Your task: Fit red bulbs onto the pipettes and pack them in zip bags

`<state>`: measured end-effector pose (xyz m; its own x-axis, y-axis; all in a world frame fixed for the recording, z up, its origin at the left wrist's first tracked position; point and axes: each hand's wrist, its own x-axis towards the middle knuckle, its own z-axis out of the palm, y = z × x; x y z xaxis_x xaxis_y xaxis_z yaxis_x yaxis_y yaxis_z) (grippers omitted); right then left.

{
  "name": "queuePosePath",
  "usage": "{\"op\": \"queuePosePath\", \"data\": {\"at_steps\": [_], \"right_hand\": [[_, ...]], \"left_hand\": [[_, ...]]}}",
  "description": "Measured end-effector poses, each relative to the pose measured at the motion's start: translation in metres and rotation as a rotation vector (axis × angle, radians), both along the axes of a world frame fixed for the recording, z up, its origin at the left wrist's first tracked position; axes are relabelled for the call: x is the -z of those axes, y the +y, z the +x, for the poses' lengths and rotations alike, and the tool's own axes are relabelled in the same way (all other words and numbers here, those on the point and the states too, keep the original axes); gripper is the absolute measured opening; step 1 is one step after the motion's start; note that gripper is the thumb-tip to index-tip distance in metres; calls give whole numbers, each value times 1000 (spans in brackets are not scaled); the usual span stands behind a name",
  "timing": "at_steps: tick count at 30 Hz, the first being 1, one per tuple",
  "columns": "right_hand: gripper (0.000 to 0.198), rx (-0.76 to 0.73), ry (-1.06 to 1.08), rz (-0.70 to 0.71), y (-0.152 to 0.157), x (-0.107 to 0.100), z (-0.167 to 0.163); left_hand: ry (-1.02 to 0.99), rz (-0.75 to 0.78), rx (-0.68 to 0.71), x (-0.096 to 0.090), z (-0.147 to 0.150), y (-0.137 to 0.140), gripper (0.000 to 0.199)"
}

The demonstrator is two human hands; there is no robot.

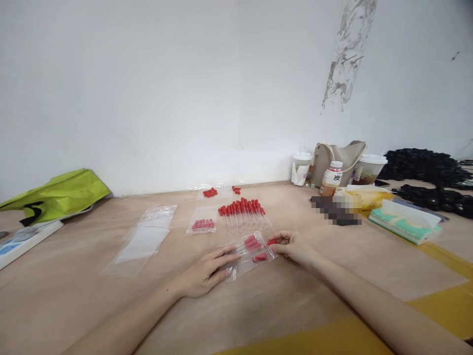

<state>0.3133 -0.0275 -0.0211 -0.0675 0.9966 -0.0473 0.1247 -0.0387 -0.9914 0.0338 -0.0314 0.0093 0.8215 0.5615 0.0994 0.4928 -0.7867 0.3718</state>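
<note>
A clear zip-lock bag lies tilted on the table in front of me, with several red-bulbed droppers inside. My left hand holds the bag's left end, fingers stretched over it and thumb at its lower edge. At the bag's right end, my right hand pinches the red bulb of another dropper; its tube is hard to make out through the plastic. Just beyond, loose red-bulbed droppers lie side by side in a row. Left of them is a filled bag of droppers.
Flat empty bags lie to the left. Small red bulbs sit by the wall. On the right stand a bottle, cups, a grey bag and a tissue pack. A yellow-green bag is far left.
</note>
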Motion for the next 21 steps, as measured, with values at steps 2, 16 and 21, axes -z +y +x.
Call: {"op": "queuePosePath", "data": {"at_steps": [2,16,21], "right_hand": [[34,-47,-3,20,2,2,1],[33,-217,30,21,-10,-21,0],[32,-3,-167,-56,1,-18,0]], "left_hand": [[-4,-30,-2,-1,0,1,41],[-24,-83,-10,0,-1,3,45],[-28,-93,-9,-2,0,3,44]]}}
